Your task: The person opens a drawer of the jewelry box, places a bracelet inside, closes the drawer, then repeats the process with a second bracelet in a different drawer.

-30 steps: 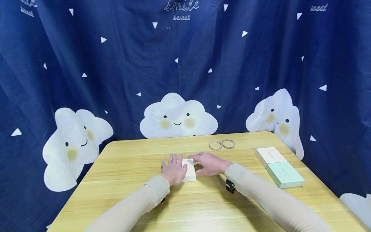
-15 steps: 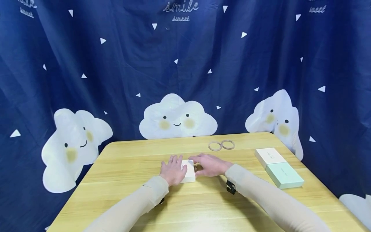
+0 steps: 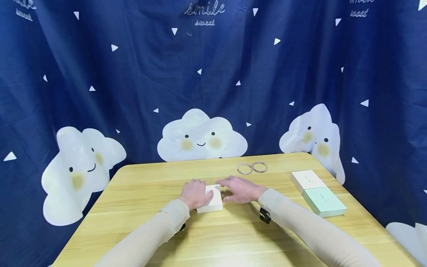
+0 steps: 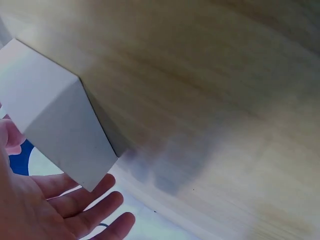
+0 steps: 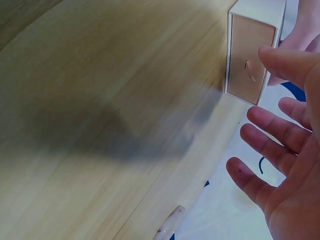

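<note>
A small white box (image 3: 210, 204) lies on the wooden table between the hands. In the right wrist view, its end face shows a beige recessed panel (image 5: 245, 42) with a little pull tab (image 5: 250, 71). The left hand (image 3: 194, 194) is at the box's left part, its thumb over the top; the left wrist view shows its loosely bent fingers (image 4: 92, 217) reaching past a corner of the box. The right hand (image 3: 241, 190) is spread at the right end, thumb (image 5: 285, 62) in front of the panel near the tab. Whether that thumb touches is unclear.
Two bangles, a left one (image 3: 245, 174) and a right one (image 3: 260, 171), lie near the table's far edge. On the right, a white box (image 3: 307, 180) and a mint green box (image 3: 324, 201) sit end to end. A dark blue curtain (image 3: 213, 89) hangs behind the table.
The left hand's spread fingers have bent and the hand has shifted left, baring more of the white box's top. The right hand keeps nearly the same pose. The view has drifted slightly.
</note>
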Tool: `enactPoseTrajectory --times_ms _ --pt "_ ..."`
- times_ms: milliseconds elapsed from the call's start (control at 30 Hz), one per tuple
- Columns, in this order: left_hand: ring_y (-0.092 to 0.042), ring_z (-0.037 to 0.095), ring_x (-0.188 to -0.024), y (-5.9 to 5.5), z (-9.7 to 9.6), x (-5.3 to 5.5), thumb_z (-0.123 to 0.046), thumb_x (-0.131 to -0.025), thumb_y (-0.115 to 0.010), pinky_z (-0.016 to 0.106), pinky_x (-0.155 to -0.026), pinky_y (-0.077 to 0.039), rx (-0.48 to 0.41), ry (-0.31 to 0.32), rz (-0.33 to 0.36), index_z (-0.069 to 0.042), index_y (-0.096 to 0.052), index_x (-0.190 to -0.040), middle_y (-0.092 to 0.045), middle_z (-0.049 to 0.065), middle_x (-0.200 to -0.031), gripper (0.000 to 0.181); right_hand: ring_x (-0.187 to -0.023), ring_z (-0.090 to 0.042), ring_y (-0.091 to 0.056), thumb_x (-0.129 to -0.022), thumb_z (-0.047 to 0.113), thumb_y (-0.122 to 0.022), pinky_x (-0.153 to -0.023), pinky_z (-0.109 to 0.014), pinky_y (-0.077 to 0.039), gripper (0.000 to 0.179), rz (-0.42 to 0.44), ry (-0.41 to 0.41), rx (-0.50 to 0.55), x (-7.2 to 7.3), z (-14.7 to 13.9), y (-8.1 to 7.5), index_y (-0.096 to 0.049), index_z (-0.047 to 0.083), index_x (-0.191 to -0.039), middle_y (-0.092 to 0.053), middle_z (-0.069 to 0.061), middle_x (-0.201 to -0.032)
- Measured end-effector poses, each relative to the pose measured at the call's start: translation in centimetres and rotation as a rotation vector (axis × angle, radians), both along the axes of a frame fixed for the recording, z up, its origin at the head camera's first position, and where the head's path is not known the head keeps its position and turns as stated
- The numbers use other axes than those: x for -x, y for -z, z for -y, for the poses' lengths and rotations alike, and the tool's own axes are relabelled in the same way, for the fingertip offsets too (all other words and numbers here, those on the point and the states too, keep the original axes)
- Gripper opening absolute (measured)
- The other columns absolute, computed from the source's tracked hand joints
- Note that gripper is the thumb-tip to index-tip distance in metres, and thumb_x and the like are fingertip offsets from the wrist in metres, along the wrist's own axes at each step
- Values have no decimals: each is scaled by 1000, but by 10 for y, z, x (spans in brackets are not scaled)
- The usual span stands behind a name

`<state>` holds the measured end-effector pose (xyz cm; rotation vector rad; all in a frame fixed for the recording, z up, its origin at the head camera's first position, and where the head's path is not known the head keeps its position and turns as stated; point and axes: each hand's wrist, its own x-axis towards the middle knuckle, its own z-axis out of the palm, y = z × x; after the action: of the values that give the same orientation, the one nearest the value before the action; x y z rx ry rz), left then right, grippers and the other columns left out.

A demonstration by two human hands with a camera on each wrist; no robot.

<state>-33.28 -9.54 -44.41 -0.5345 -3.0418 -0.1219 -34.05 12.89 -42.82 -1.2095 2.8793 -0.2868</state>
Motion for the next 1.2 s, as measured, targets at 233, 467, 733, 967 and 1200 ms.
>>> enactPoseTrajectory --times_ms 233,467,733,967,1200 --pt "-57 37 -125 -5 7 -1 -56 -98 -45 58 -102 -45 -23 31 5 -2 -62 -131 -64 16 -132 66 -139 -28 -49 -93 27 -71 -115 -47 -40 62 -36 -25 22 -1 2 -4 -48 14 -150 -53 -5 -151" --pt "-54 34 -131 -8 16 -4 -68 -93 -47 60 -104 -42 -3 73 -12 -8 -58 -139 -61 13 -138 76 -141 -28 -47 -97 32 -65 -117 -46 -36 59 -32 -47 33 1 5 -7 -47 13 -150 -52 -5 -151" --pt "-51 33 -134 -9 24 -9 -78 -86 -51 63 -105 -39 -7 125 14 -10 -51 -147 -59 11 -142 91 -140 -25 -47 -91 54 -66 -115 -45 -38 75 7 -76 14 2 10 -7 -43 18 -153 -49 -1 -154" --pt "-49 32 -135 -11 29 -14 -79 -76 -62 65 -106 -38 -8 124 75 -11 -45 -151 -57 9 -145 103 -139 -28 -47 -84 57 -74 -115 -50 -37 86 45 -75 -20 -1 16 -5 -42 17 -154 -49 -4 -153" --pt "-48 32 -135 -10 31 -14 -72 -74 -71 63 -106 -38 -21 142 82 -12 -43 -153 -55 8 -146 103 -137 -25 -47 -82 49 -78 -114 -49 -37 87 48 -55 -27 1 18 -1 -40 18 -155 -51 -2 -152"
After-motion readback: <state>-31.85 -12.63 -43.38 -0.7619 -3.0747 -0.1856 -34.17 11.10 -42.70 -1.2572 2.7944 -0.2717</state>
